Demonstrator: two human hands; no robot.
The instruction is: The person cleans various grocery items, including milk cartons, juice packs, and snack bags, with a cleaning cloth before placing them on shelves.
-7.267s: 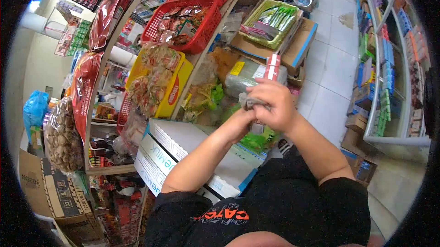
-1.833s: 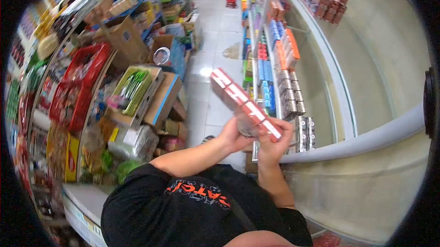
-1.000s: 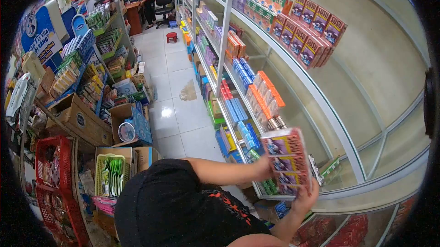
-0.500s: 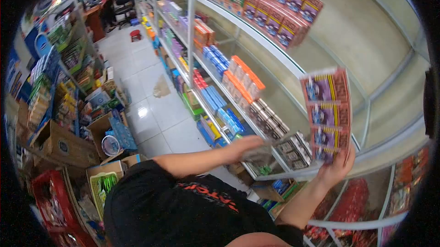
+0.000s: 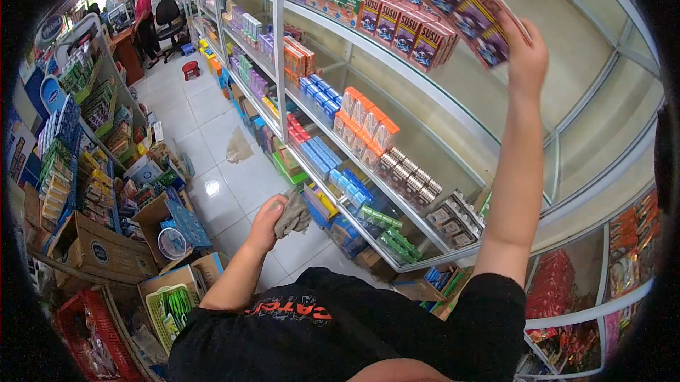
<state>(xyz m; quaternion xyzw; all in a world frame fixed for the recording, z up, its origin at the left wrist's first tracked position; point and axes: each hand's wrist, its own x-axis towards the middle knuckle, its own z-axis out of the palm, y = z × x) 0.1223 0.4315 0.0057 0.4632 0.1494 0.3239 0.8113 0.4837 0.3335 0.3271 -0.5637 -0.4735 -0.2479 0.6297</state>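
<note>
My right hand (image 5: 527, 53) is raised at the top shelf and grips the end of a joined row of red-and-purple packs (image 5: 464, 10), tilted in the air. The row overlaps matching packs marked SUSU (image 5: 407, 31), which stand in rows on that shelf. Low on the other side, my left hand (image 5: 265, 220) is closed around a crumpled grey cloth (image 5: 292, 216), held over the floor in front of the lower shelves.
Glass shelves (image 5: 453, 109) hold orange-topped cartons (image 5: 365, 123), brown packs (image 5: 409, 178) and black-and-white packs (image 5: 453, 219). Cardboard boxes (image 5: 106, 244), a green basket (image 5: 173, 304) and a red crate (image 5: 92, 336) line the left side. A person (image 5: 144, 24) stands far down the tiled aisle.
My right hand has lifted the row of packs from mid-height up to the top shelf. My left hand has drawn back leftward from the lower shelf with the cloth.
</note>
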